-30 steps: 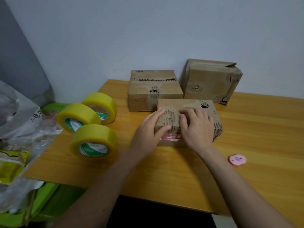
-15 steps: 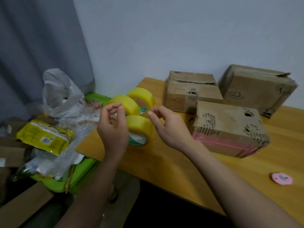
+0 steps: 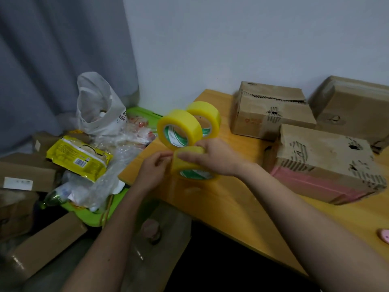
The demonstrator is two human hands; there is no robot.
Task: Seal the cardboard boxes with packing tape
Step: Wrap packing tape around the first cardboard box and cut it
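Observation:
Three yellow packing tape rolls sit near the left end of the wooden table (image 3: 231,207). The nearest tape roll (image 3: 194,172) lies flat; my right hand (image 3: 212,158) grips it from the right, fingers across its top. My left hand (image 3: 152,168) has curled fingers pinching at that roll's left side. Two upright tape rolls (image 3: 179,128) stand just behind. The nearest cardboard box (image 3: 326,163), with a pink side and a torn top, lies right of my hands. A second cardboard box (image 3: 271,110) and a third cardboard box (image 3: 355,106) sit against the wall.
A small pink object (image 3: 384,239) lies at the table's right edge. Left of the table are a white plastic bag (image 3: 99,106), a yellow packet (image 3: 80,154), a green tray (image 3: 94,218) and cardboard boxes on the floor (image 3: 42,249). A grey curtain hangs behind.
Both hands left the nearest box and moved left to the tape rolls. My right hand took hold of the flat roll and my left hand came to its side. The view swung left.

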